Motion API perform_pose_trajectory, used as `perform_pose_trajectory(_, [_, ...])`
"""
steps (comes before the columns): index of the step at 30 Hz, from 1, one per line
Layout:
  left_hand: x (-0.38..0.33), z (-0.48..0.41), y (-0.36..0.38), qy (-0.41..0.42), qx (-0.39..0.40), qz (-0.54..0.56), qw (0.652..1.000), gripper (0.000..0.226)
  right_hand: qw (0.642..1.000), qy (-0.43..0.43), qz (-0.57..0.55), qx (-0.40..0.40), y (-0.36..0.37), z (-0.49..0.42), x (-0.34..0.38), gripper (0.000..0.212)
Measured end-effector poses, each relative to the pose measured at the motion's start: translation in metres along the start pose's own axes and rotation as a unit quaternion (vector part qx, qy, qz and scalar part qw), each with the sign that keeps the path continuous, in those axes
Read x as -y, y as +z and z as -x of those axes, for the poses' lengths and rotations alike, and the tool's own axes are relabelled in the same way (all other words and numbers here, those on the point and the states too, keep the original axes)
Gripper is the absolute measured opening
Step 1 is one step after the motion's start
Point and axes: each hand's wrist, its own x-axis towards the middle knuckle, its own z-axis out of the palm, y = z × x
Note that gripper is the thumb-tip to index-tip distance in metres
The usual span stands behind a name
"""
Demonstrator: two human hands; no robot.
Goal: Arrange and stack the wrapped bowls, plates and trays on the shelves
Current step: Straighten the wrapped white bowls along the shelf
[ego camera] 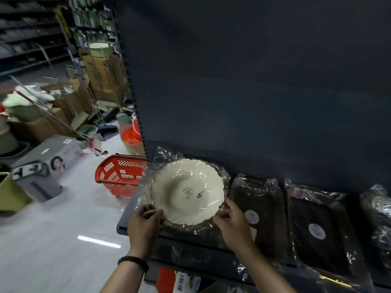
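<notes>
A cream scalloped plate [187, 192], sealed in clear wrap and lying face down, is sitting at the left end of the dark shelf [124, 226]. The left hand [143, 224] is pinching its near-left rim, fingers [155, 213] curling onto the edge, while the right hand [234, 223] is grasping the near-right rim through the wrap. Just right of the plate a dark wrapped tray [257, 208] is lying flat, with a second tray [319, 235] beside it. A red basket [120, 174] is standing on the pale floor [63, 240], left of the shelf.
</notes>
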Motion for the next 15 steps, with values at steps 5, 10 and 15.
perform_pose_trajectory(5, [-0.004,-0.018,-0.008,0.004,-0.021,-0.030,0.999,0.007,0.996,-0.021,0.086,0.016,0.028,-0.006,0.004,0.036])
perform_pose_trajectory(10, [-0.004,-0.023,-0.012,0.006,-0.032,-0.073,0.997,0.010,0.983,-0.013,0.185,0.011,0.043,-0.022,0.001,0.024])
perform_pose_trajectory(15, [0.026,-0.048,-0.013,-0.012,-0.018,-0.079,0.997,0.025,0.964,0.027,0.264,0.010,0.055,-0.046,-0.023,0.078])
